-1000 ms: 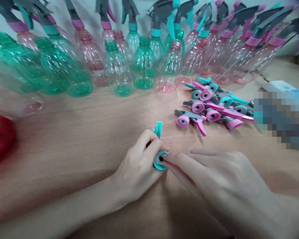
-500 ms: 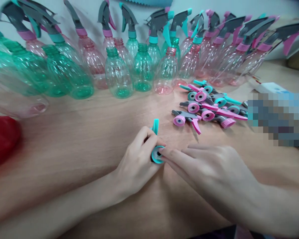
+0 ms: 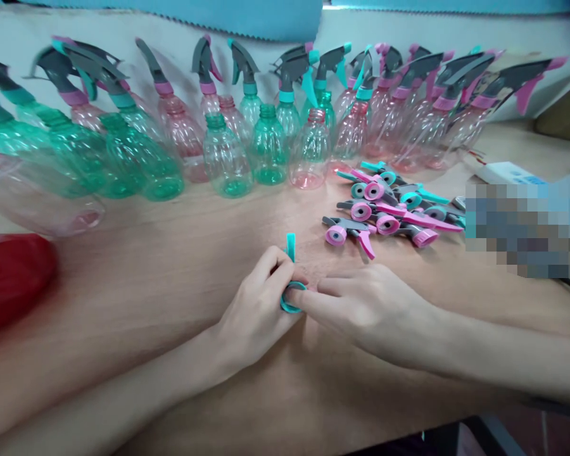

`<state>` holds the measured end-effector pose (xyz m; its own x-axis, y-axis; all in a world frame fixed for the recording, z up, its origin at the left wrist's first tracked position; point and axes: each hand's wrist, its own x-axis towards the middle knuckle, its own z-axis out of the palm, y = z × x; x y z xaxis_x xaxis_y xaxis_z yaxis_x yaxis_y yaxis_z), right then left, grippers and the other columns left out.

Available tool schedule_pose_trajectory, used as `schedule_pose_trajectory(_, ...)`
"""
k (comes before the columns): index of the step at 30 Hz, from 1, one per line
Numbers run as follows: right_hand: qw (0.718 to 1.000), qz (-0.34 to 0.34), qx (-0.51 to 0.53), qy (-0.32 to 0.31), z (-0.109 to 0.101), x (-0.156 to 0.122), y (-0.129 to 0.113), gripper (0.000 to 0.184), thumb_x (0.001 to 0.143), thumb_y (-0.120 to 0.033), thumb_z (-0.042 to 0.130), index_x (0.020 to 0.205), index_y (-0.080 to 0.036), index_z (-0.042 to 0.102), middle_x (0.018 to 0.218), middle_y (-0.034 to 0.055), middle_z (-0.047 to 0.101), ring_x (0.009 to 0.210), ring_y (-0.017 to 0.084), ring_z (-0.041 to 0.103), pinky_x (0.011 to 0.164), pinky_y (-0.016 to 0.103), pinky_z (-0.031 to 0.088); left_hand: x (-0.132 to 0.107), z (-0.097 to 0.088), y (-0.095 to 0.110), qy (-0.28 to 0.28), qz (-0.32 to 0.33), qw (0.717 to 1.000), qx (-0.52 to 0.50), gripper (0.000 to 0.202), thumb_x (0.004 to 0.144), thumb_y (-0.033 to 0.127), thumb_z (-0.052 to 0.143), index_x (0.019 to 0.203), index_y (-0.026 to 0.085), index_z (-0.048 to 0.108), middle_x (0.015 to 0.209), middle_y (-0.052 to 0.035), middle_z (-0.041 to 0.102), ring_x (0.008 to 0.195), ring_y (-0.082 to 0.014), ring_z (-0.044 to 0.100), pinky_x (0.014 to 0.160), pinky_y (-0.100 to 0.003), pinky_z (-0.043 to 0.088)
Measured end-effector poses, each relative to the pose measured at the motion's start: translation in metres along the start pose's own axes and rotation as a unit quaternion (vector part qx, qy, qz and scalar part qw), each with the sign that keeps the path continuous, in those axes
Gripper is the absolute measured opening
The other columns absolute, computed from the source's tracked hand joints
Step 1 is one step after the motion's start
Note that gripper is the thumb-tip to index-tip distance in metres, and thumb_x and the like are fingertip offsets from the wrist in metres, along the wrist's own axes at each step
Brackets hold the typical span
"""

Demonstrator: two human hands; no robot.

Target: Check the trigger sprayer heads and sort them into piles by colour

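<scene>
Near the lower middle of the frame, on the wooden desk [image 3: 171, 266], a teal trigger sprayer head [image 3: 289, 308] is held in the left hand [image 3: 256, 310]. The grip of that hand is closed around the sprayer's body, so that only the round screw collar and the tip of the trigger, which sticks up above the fingers, are left showing. The open side of the collar is turned toward the right hand [image 3: 375, 313], whose outstretched fingertips [image 3: 308, 299] are laid against the collar's rim and mouth. Whether anything is pinched in that grip cannot be told, since the thumb and forefinger are pressed close together at the collar.

Right of centre, well apart from the hands, a heap of loose sprayer heads [image 3: 389, 209] with pink and teal collars is spread on the desk. Across the upper part of the frame a long row of clear green and pink plastic bottles [image 3: 266, 139] is lined up, many already capped with sprayers and a few in front still bare at the neck. At the left edge a red object [image 3: 9, 278] is partly seen.
</scene>
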<state>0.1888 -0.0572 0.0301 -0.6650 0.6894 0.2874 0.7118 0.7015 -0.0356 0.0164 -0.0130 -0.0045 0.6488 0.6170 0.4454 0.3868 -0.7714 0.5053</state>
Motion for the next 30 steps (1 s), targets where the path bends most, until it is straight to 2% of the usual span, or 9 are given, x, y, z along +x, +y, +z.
schedule_pose_trajectory(6, 0.988, -0.124, -0.083, -0.043, -0.013, 0.005, 0.021, 0.025, 0.091, -0.009, 0.038, 0.089, -0.017, 0.062, 0.068, 0.0019, 0.062, 0.056, 0.016, 0.055, 0.045, 0.029, 0.027, 0.0, -0.003, -0.001, -0.013, 0.019, 1.0, 0.016, 0.009, 0.082, 0.012, 0.053, 0.088, 0.016, 0.058, 0.087, -0.0024, 0.049, 0.075, -0.012, 0.054, 0.065, -0.022, 0.049)
schedule_pose_trajectory(9, 0.981, -0.162, -0.094, -0.044, -0.017, 0.01, 0.028, 0.028, 0.091, -0.008, 0.037, 0.087, -0.018, 0.063, 0.071, 0.0033, 0.063, 0.06, 0.017, 0.057, 0.048, 0.03, 0.03, -0.002, -0.007, 0.0, -0.032, 0.033, 0.999, 0.012, 0.01, 0.084, 0.014, 0.053, 0.092, 0.016, 0.058, 0.089, -0.003, 0.053, 0.076, -0.0127, 0.056, 0.066, -0.022, 0.05)
schedule_pose_trajectory(12, 0.977, -0.195, -0.072, -0.04, -0.017, 0.015, 0.03, 0.027, 0.091, -0.01, 0.039, 0.082, -0.019, 0.062, 0.066, 0.0018, 0.06, 0.058, 0.016, 0.054, 0.047, 0.03, 0.028, -0.003, -0.011, 0.001, -0.046, 0.039, 0.998, 0.013, 0.011, 0.085, 0.015, 0.052, 0.094, 0.017, 0.058, 0.089, -0.0032, 0.057, 0.078, -0.014, 0.058, 0.067, -0.024, 0.05)
schedule_pose_trajectory(17, 0.983, -0.128, -0.026, -0.13, -0.017, 0.026, 0.024, 0.019, 0.092, -0.016, 0.044, 0.084, -0.018, 0.061, 0.067, 0.0008, 0.063, 0.054, 0.013, 0.051, 0.047, 0.029, 0.021, -0.005, -0.017, 0.0, -0.044, 0.021, 0.999, 0.016, 0.01, 0.084, 0.017, 0.057, 0.094, 0.017, 0.058, 0.089, -0.0036, 0.062, 0.08, -0.016, 0.059, 0.067, -0.025, 0.049)
schedule_pose_trajectory(20, 0.987, -0.061, -0.006, -0.146, -0.019, 0.03, 0.019, 0.02, 0.092, -0.024, 0.045, 0.085, -0.019, 0.063, 0.065, 0.0014, 0.064, 0.054, 0.013, 0.052, 0.048, 0.028, 0.02, -0.005, -0.019, -0.002, -0.047, -0.019, 0.999, 0.01, 0.008, 0.083, 0.018, 0.059, 0.091, 0.017, 0.058, 0.086, -0.0024, 0.062, 0.079, -0.0158, 0.059, 0.066, -0.025, 0.048)
schedule_pose_trajectory(22, 0.991, -0.013, -0.001, -0.133, -0.021, 0.03, 0.018, 0.018, 0.091, -0.026, 0.049, 0.085, -0.02, 0.065, 0.064, 0.0019, 0.064, 0.054, 0.014, 0.053, 0.048, 0.027, 0.021, -0.005, -0.02, -0.002, -0.042, -0.046, 0.998, 0.009, 0.009, 0.083, 0.018, 0.061, 0.091, 0.018, 0.058, 0.085, -0.0009, 0.063, 0.08, -0.0156, 0.059, 0.067, -0.026, 0.048)
schedule_pose_trajectory(24, 0.995, 0.017, 0.02, -0.092, -0.024, 0.026, 0.019, 0.018, 0.09, -0.027, 0.051, 0.086, -0.019, 0.067, 0.067, 0.0027, 0.066, 0.056, 0.014, 0.056, 0.05, 0.026, 0.026, -0.005, -0.023, -0.001, -0.027, -0.061, 0.998, 0.009, 0.011, 0.083, 0.019, 0.061, 0.094, 0.019, 0.058, 0.085, 0.0003, 0.064, 0.081, -0.0155, 0.059, 0.07, -0.026, 0.048)
schedule_pose_trajectory(27, 0.994, 0.026, 0.107, -0.015, -0.027, 0.017, 0.021, 0.021, 0.091, -0.023, 0.048, 0.091, -0.019, 0.069, 0.071, 0.0014, 0.067, 0.06, 0.012, 0.059, 0.054, 0.024, 0.034, -0.007, -0.028, 0.001, -0.004, -0.072, 0.997, 0.008, 0.014, 0.083, 0.017, 0.06, 0.096, 0.02, 0.058, 0.089, 0.0007, 0.064, 0.083, -0.0152, 0.06, 0.071, -0.026, 0.048)
schedule_pose_trajectory(30, 0.987, 0.053, 0.149, 0.014, -0.03, 0.008, 0.025, 0.02, 0.09, -0.019, 0.049, 0.09, -0.021, 0.069, 0.072, -0.0015, 0.069, 0.061, 0.011, 0.061, 0.055, 0.023, 0.037, -0.012, -0.032, 0.001, -0.004, -0.096, 0.995, 0.021, 0.018, 0.081, 0.014, 0.061, 0.097, 0.021, 0.059, 0.092, 0.0013, 0.063, 0.083, -0.0142, 0.06, 0.07, -0.024, 0.047)
